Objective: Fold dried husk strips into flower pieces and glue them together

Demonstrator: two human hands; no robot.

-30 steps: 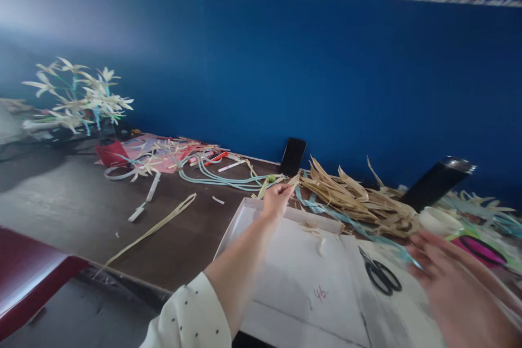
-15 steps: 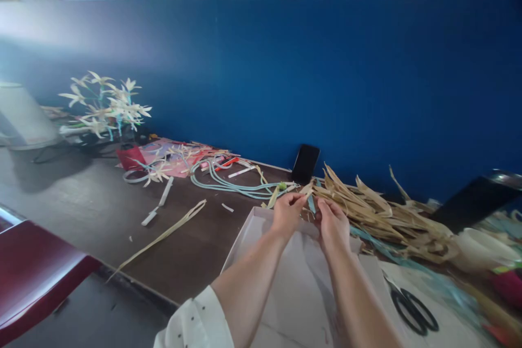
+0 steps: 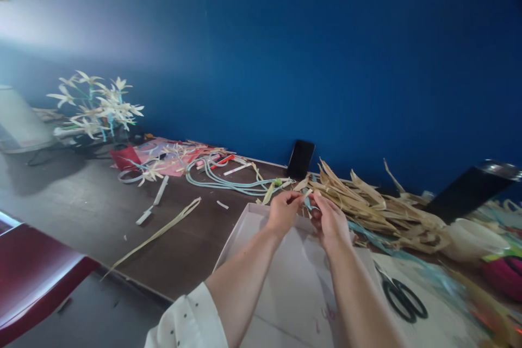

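Note:
My left hand [image 3: 283, 211] and my right hand [image 3: 329, 219] meet above the far edge of a shallow white tray [image 3: 253, 239]. Both pinch a small pale straw strip [image 3: 306, 194] between their fingertips, the fingers closed on it. Just beyond the hands lies a heap of dried tan leaves [image 3: 367, 206]. Light blue strips [image 3: 228, 180] curl on the dark table to the left of the hands.
Black scissors [image 3: 402, 299] lie on white paper at the right. A black phone [image 3: 300, 159] leans on the blue wall. A bunch of straw flowers [image 3: 95, 106] stands at far left, a long straw strip [image 3: 159, 234] lies near the table edge, a white bowl [image 3: 473, 239] at right.
My right hand has come in from the far right to join the left at the strip. Since half a second ago both hands have stayed together, shifting only slightly.

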